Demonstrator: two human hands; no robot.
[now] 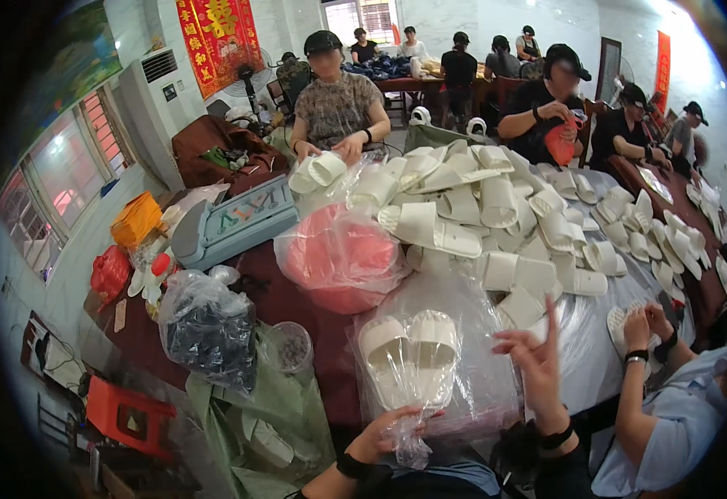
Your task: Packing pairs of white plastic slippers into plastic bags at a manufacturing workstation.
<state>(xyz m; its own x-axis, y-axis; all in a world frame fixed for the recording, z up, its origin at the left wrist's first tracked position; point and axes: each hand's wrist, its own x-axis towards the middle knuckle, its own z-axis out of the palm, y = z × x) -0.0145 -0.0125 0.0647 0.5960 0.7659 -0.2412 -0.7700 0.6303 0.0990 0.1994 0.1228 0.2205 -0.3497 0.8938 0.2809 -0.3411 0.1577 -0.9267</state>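
My left hand [382, 434] grips the gathered end of a clear plastic bag [414, 452] at the table's near edge. Inside that bag lies a pair of cream slippers [409, 353], side by side with their straps toward the far side. My right hand [538, 366] is raised to the right of the bag, holding nothing, its index finger pointing up and the fingers apart. Beneath and beside the bagged pair spread flat clear plastic bags [488, 378]. A large heap of loose cream slippers [455, 208] rises just beyond both hands.
Left of the heap are a pink bundle in clear plastic [338, 258], a grey-blue plastic case [234, 220], a dark-filled bag [208, 324] and a clear tub [290, 349]. An orange stool [130, 416] stands lower left. A co-worker's hands [642, 328] handle slippers close on the right; others sit around.
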